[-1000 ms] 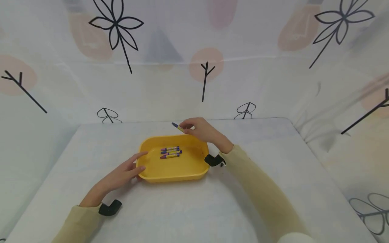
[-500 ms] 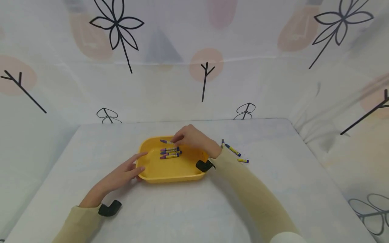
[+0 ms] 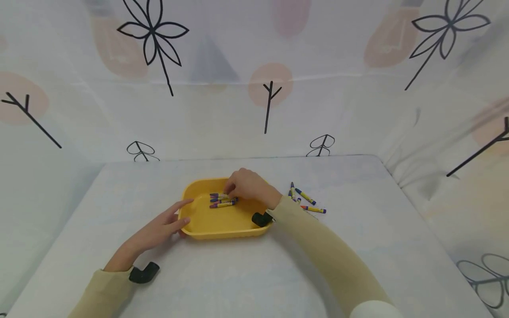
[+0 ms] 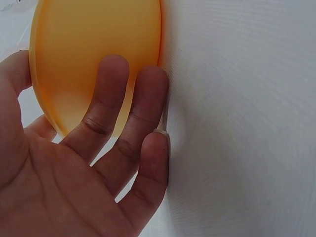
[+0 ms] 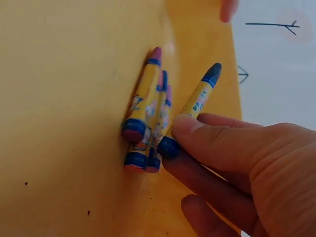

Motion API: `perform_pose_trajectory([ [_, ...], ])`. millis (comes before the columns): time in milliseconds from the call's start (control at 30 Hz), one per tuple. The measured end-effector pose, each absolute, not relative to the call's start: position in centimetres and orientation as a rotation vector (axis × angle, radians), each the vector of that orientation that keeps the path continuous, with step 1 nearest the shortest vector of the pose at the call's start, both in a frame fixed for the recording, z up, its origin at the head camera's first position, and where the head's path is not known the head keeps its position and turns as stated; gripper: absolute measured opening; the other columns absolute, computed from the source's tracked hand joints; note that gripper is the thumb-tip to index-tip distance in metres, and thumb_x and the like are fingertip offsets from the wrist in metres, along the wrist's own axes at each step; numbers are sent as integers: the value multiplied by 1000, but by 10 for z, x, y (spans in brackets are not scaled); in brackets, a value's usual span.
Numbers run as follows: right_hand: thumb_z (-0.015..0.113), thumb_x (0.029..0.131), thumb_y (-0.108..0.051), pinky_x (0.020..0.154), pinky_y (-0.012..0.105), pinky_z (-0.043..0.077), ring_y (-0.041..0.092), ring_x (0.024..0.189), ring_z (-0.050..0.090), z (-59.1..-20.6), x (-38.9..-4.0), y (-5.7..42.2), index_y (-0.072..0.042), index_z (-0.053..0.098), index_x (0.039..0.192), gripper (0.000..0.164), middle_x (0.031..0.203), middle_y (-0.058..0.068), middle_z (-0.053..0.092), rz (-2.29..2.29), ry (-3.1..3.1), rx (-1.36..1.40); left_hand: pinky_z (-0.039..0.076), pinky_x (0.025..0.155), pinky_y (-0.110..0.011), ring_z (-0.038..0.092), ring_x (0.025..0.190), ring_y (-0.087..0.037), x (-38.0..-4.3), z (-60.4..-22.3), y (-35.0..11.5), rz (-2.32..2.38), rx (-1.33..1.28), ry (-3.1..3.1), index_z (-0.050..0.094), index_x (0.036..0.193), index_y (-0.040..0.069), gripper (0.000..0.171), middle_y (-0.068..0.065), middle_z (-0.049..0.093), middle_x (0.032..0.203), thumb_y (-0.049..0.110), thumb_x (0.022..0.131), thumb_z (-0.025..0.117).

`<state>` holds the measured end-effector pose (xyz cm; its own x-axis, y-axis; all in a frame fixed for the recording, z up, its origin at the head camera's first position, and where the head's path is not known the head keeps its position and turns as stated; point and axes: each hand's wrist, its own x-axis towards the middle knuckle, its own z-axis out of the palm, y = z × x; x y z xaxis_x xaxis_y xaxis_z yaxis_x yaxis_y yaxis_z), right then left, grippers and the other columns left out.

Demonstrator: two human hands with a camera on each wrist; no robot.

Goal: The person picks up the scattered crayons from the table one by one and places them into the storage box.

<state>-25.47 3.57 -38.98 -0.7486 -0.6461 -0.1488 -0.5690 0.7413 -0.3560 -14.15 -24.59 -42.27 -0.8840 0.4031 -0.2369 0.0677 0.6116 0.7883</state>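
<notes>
In the right wrist view we see a dark-tipped crayon (image 5: 200, 101), pinched near its flat end between the thumb and fingers of the right hand (image 3: 247, 184); we take this rearward grip to leave most of the barrel free for laying it down. It is over the tray, just beside a small bunch of crayons (image 5: 142, 106); whether it touches them we cannot tell. We note that the bunch lies roughly parallel, flat ends toward the same side, an order we judge deliberate; fingers partly hide it from the head camera. Around it we find the yellow tray (image 3: 230, 221), whose raised wall probably serves to keep round barrels from rolling away. At the tray's other end, the left hand (image 3: 161, 227) touches the rim and outer wall with loosely spread, unclenched fingers, seemingly to steady it. On the white worktop (image 3: 207, 278), beyond the right sleeve (image 3: 330, 251), we observe loose crayons (image 3: 305, 196) at mixed angles, within easy reach of the right hand; the sleeve may hide part of this group. Behind everything, we see a printed cloth (image 3: 222, 123).
</notes>
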Motion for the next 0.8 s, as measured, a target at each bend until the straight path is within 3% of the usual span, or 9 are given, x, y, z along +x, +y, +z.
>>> perform_pose_trajectory([
  [333, 74, 92, -27, 79, 27, 48, 10, 88, 58, -394, -253, 33, -24, 77, 109, 18, 103, -9, 70, -320, 2742, -921, 39, 77, -40, 57, 85, -25, -142, -423, -246, 1170, 387, 2450, 24, 157, 19, 62, -5, 63, 88, 35, 104, 52],
  [600, 76, 90, -19, 84, 23, 49, 7, 95, 63, -387, -256, 46, -16, 78, 110, 20, 104, -7, 72, -669, 2625, -936, 39, 77, -40, 56, 85, -24, -142, -421, -245, 1171, 389, 2452, 25, 157, 19, 62, -4, 63, 89, 36, 104, 52],
  [800, 74, 91, -14, 87, 27, 51, 9, 99, 66, -374, -253, 79, -10, 76, 115, 24, 106, -6, 73, -892, 2569, -868, 39, 77, -38, 56, 85, -23, -141, -419, -244, 1169, 389, 2450, 24, 157, 17, 62, -6, 62, 89, 34, 104, 52],
])
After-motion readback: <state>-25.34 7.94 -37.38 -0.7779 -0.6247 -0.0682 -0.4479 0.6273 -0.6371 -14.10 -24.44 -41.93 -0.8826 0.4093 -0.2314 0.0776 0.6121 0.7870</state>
